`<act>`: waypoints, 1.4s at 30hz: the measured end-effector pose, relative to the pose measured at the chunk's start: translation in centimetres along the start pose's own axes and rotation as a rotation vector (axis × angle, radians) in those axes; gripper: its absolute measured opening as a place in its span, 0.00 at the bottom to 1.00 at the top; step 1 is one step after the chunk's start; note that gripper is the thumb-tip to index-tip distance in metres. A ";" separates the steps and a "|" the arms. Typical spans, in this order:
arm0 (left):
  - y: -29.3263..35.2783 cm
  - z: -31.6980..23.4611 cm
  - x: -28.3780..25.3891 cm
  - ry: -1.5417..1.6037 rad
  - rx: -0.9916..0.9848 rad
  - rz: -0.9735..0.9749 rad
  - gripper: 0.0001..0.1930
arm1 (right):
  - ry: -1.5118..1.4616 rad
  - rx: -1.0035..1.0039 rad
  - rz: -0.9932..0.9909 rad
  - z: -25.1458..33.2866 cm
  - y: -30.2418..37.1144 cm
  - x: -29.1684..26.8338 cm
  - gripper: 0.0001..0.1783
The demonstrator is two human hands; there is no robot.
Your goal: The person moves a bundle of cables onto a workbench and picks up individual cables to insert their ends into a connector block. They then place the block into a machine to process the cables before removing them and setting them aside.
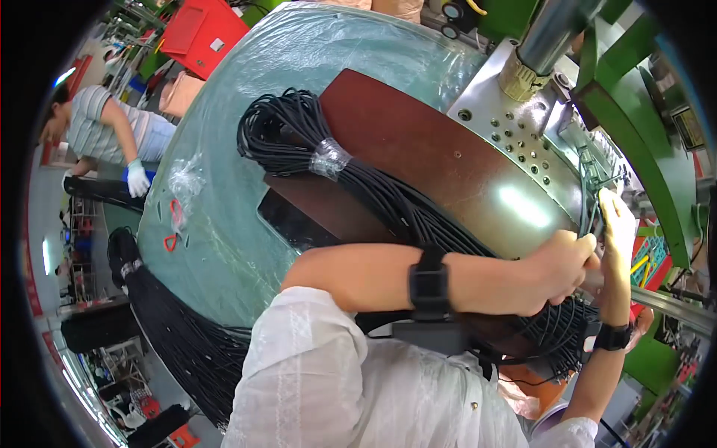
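Note:
A long bundle of black cables (403,200), looped at its far end and bound with transparent wrap (328,158), lies across a dark red-brown board (418,134). My left hand (556,270) is closed round thin dark cables beside the machine at the right. Just beyond it my right hand (618,228) points upward, its fingertips pressed together at a thin black cable (614,181) by the machine's tooling (590,164). My palms and the cable ends are partly hidden. The bundle's near end (556,328) hangs under my left forearm.
The green press frame (635,134) curves round the right side, with a perforated metal plate (515,127) and steel column. Plastic film covers the green table (224,209); red-handled scissors (173,224) and a dark flat object (295,220) lie there. More cables (179,336) hang left. A gloved co-worker (112,134) stands beyond.

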State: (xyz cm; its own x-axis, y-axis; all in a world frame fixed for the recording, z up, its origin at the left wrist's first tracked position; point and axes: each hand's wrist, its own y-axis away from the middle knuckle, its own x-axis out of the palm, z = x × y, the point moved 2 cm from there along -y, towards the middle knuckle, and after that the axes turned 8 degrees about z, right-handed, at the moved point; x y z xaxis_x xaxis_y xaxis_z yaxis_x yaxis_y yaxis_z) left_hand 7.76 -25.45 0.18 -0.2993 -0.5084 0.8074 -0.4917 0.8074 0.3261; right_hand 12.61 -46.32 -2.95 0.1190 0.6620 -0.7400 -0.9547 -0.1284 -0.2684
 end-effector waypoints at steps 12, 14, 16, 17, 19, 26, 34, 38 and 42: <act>27.9 -34.1 -23.3 -0.963 0.599 -1.418 0.17 | 0.408 -0.193 0.115 5.6 5.8 -0.3 0.10; 21.9 -28.8 -22.6 -0.937 0.710 -1.143 0.17 | 0.359 -0.215 0.150 7.1 8.0 -1.3 0.11; 14.9 -21.6 -16.9 -0.917 0.698 -0.566 0.17 | 0.254 -0.063 0.277 6.7 9.8 -0.2 0.13; 11.6 -17.0 -10.6 -1.256 0.356 -0.108 0.16 | 0.128 0.049 0.394 6.4 10.7 0.1 0.14; 7.5 -8.5 -6.9 -0.829 -0.166 0.180 0.16 | 0.096 0.055 0.432 6.1 10.2 0.2 0.14; 2.5 2.8 -2.2 -0.963 -0.279 0.181 0.20 | -0.058 0.205 0.370 6.0 10.2 -0.9 0.09; -3.7 -3.1 -0.7 0.018 -0.193 0.206 0.18 | 0.323 0.172 0.105 2.0 -3.7 -0.6 0.12; -7.7 -7.8 -0.3 -0.262 0.127 -0.148 0.16 | 0.587 0.353 0.109 0.3 -7.2 -0.4 0.13; -11.8 -8.2 -6.0 0.127 -0.067 0.461 0.14 | 0.658 0.273 0.019 -2.1 -6.2 -1.4 0.14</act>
State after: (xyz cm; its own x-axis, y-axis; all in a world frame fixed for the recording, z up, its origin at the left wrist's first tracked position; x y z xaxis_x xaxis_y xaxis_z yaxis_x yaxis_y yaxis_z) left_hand 22.13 -29.48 -4.49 -0.3698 -0.0555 0.9275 -0.2759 0.9598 -0.0526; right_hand 18.89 -48.02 -1.55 0.1597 0.0669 -0.9849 -0.9821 0.1116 -0.1517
